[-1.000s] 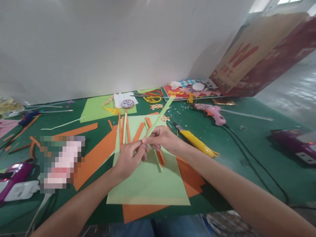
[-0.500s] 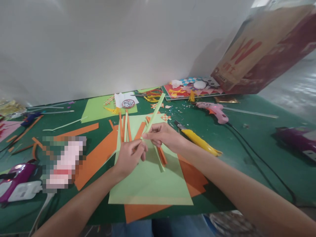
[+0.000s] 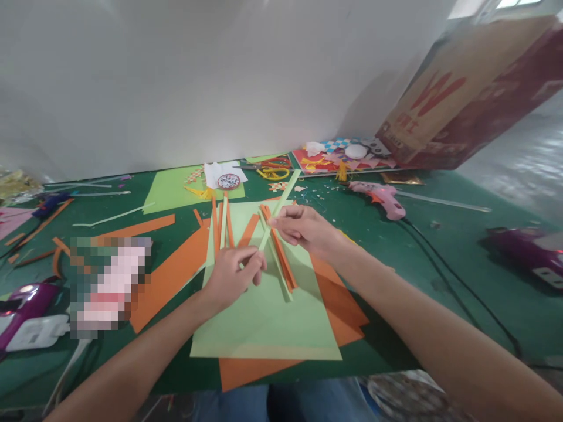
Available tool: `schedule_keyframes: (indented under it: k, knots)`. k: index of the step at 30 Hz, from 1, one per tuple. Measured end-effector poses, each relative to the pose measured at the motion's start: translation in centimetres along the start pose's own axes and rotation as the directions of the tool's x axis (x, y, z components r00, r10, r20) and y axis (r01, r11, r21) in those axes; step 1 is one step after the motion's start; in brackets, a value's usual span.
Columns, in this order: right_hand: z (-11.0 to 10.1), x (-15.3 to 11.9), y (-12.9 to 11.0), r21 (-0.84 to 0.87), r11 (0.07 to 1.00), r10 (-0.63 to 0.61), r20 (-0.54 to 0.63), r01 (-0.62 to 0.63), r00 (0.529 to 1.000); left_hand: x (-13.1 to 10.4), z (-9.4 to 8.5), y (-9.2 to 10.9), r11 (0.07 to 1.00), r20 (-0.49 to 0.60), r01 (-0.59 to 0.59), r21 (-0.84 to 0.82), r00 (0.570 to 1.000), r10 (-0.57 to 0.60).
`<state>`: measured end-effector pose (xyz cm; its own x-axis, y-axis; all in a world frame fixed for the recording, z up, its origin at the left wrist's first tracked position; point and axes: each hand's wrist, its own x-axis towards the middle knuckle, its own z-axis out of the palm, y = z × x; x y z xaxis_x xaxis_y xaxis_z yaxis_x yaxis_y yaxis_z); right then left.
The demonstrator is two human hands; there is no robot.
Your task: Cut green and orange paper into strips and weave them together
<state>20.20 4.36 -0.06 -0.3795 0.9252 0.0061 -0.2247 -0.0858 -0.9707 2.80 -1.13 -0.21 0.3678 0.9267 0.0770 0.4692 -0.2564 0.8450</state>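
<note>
A pale green paper strip slants between my hands above a light green sheet. My left hand pinches its lower end. Further up, my right hand grips the same strip between thumb and fingers, and the free end points away from me. Beneath the held strip, several orange strips lie on the sheet with a green one beside them. More orange and green strips lie just beyond my left hand. Orange paper sticks out from under the green sheet.
Right of my hands are a pink glue gun with a cord and a purple device. Scissors and a paper bag stand towards the wall. A blurred-out pink object and a purple device with a white plug lie left.
My right hand has moved a little up and right along the green strip, away from my left hand. More of the strip shows between them, and the yellow cutter is now mostly hidden.
</note>
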Motion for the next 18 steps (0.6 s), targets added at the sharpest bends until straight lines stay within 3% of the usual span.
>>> schedule_keyframes:
  k: [12,18]
  knots:
    - [1.1,-0.5,0.5,-0.045,0.986,0.166,0.132,-0.161,0.977,0.2,0.1,0.0,0.998,0.01,0.056,-0.017,0.998,-0.056]
    - [1.1,-0.6,0.4,-0.059,0.987,0.155,0.101,-0.15,0.983,0.3,0.3,0.0,0.997,0.021,0.069,-0.043,0.997,-0.068]
